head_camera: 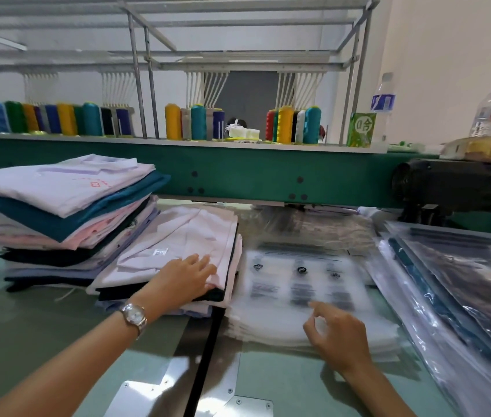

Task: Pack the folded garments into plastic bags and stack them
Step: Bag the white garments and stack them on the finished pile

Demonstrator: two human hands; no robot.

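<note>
Left hand (187, 278), grip spread flat, folded garment (178, 236) beneath it; right hand (339, 335), grip loosely spread, plastic bags (283, 296) just under.

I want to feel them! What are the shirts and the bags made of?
Shirts: soft cloth, maybe cotton, with a matte look; they lie folded with creases and soft edges.
Bags: thin clear plastic, glossy; they catch the light and carry black print.
</note>
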